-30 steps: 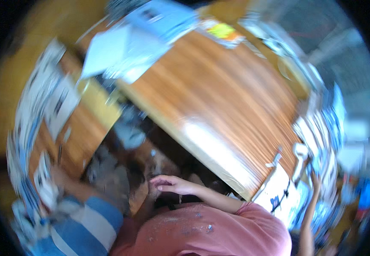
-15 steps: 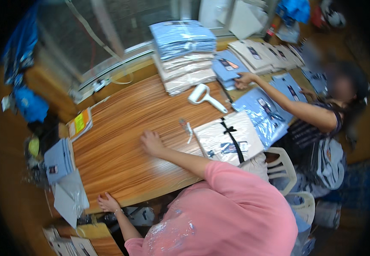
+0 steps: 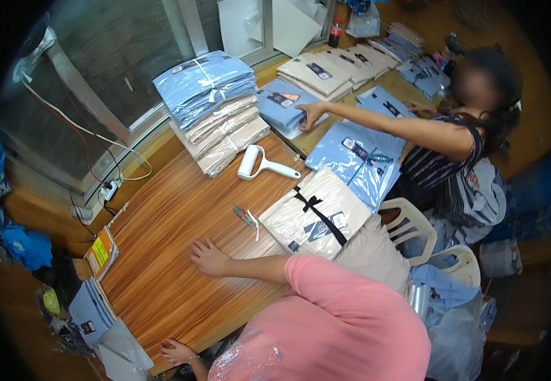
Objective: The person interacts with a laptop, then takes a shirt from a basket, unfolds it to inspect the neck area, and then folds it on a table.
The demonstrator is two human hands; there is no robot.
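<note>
Right hand point(image 3: 212, 259): grip spread, empty, on the counter point(image 3: 161, 267); light, flat pressure seems best
Left hand point(image 3: 179, 353): grip loosely spread, empty, at the counter's edge; best for steadying

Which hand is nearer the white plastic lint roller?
Right. The right hand is on the brown striped table, below and left of the white plastic lint roller in view; the left hand is farther off, at the table's near left corner.
</note>
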